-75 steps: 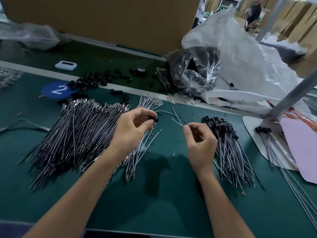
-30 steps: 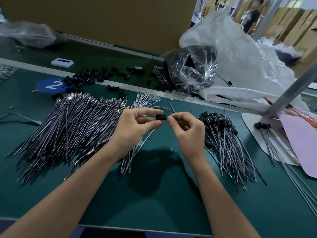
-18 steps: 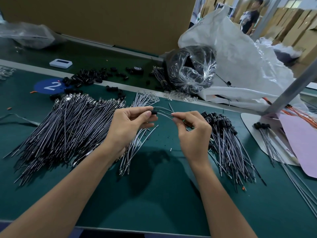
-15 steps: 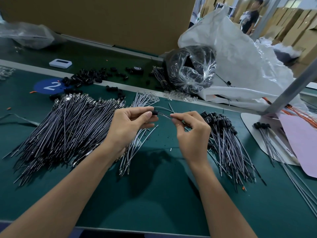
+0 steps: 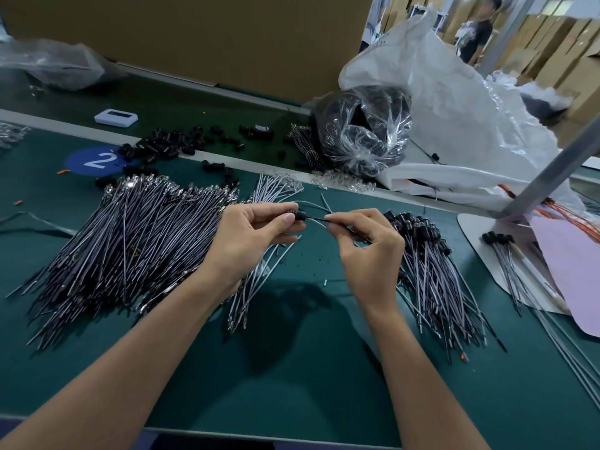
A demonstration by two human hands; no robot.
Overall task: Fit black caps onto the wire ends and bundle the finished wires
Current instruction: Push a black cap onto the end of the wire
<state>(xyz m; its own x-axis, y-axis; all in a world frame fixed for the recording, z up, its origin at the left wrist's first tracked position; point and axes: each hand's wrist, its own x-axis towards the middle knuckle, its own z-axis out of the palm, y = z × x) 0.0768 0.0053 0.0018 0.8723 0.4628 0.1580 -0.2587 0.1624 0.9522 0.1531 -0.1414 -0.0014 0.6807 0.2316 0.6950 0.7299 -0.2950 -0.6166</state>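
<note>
Wires without caps [image 5: 130,241] make the largest heap, on the left of the green table [image 5: 292,368]. They fan out with their long axes running from near left to far right, and their bright metal ends point far. The finished wires [image 5: 435,271] lie in a smaller heap on the right, with the capped ends far and the bare tails spreading toward the near right. A thin bunch of wires [image 5: 256,287] lies between the two heaps, partly under the left wrist.

The left hand [image 5: 250,241] is held above the table between the heaps, its thumb and curled fingers pinching a black cap [image 5: 300,216]. The right hand [image 5: 370,254] is just to the right, thumb and forefinger pinched on the held wire [image 5: 316,219]. That wire runs roughly level from left to right. Its left end points into the cap, and the rest passes through the right fingers toward the finished heap. How deep the end sits in the cap cannot be told.

Loose caps [image 5: 162,147] are scattered far left beside a blue disc [image 5: 94,160] marked 2.

A second ago the fingertips of both hands met around the cap. Now they are slightly apart, with a short stretch of wire showing between them. The heaps lie as they did.
</note>
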